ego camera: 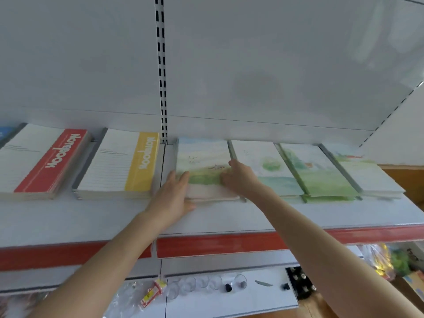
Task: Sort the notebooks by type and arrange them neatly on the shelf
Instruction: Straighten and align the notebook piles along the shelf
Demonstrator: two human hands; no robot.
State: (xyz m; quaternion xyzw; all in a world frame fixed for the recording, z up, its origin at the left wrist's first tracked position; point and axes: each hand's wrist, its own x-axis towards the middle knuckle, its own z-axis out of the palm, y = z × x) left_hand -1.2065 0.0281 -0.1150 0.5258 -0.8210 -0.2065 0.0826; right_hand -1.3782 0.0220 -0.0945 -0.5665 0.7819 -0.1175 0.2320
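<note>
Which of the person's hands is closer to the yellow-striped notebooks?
Left. The left hand rests at the left edge of the watercolor stack, just right of the yellow-striped notebooks; the right hand lies farther right, on that stack's right side.

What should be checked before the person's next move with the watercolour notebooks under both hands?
1. Left hand rests on the near left corner of the watercolour-landscape paper notebook stack: ok.
2. Right hand rests on that stack's right side: ok.
3. Stack's edges squared: cannot tell, the near edge is blurred.
4. Neighbours to the right are the same type, pale green watercolour-cover stacks: ok.
5. Red-banded lined notebook stack and yellow-banded lined notebook stack lie apart to the left: ok.
</note>
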